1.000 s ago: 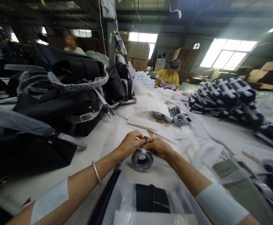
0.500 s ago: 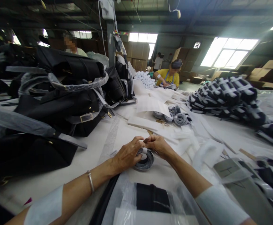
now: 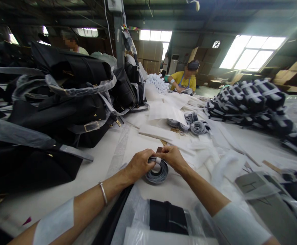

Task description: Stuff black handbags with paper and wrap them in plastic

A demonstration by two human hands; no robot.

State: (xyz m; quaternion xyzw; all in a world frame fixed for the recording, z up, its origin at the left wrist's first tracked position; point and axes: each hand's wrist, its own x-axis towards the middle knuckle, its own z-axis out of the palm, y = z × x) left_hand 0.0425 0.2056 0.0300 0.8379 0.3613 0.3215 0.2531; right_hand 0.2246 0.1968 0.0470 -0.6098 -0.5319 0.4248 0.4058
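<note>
A coiled strap point(image 3: 156, 177), dark and wrapped in clear plastic, hangs or rests on edge just above the table; I cannot tell which. My left hand point(image 3: 141, 164) is closed on its upper left side. A narrow white band point(image 3: 158, 160) crosses the top of the coil. My right hand point(image 3: 172, 157) pinches at that band, thumb and forefinger together; what lies between the fingertips is partly hidden. A small brown piece point(image 3: 159, 149) sticks up beside the right fingertips. Below the hands lies a black bag point(image 3: 167, 216) in clear plastic.
Black handbags point(image 3: 59, 112) with plastic-wrapped straps pile up at left. More coiled straps point(image 3: 198, 127) sit beyond my hands among white paper sheets point(image 3: 163, 114). A heap of black-and-white bundles point(image 3: 250, 98) stands at right, near a grey panel point(image 3: 263, 194). A co-worker in yellow point(image 3: 184, 80) sits across.
My right hand has shifted slightly, and the brown piece shows more above the fingers. The coil has turned a little, its opening now facing me more. The view has moved slightly.
</note>
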